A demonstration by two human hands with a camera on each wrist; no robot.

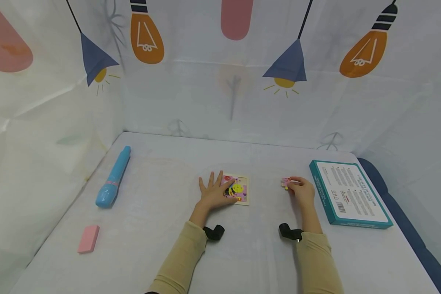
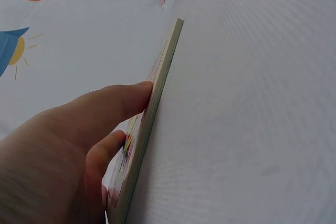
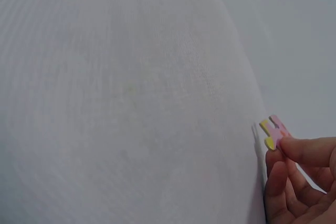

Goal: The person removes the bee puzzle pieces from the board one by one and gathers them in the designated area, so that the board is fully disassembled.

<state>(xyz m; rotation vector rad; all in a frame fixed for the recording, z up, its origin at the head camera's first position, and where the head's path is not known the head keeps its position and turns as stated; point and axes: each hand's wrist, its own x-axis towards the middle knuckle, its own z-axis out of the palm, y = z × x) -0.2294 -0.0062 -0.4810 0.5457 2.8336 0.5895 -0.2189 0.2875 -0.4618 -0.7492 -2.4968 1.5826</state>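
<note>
The left arm [image 1: 180, 259] reaches forward, the left hand [image 1: 214, 197] back upward with fingers spread and thumb out sideways. The right arm [image 1: 317, 261] reaches forward well apart; the right hand [image 1: 303, 192] pinches between thumb and forefinger, its other fingers seemingly curled.

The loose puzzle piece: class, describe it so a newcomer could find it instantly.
On the white table, find the teal-edged box, then the right hand to its left. That hand pinches a small pink piece with yellow patches, apart from the framed bee puzzle under the left hand.
</note>
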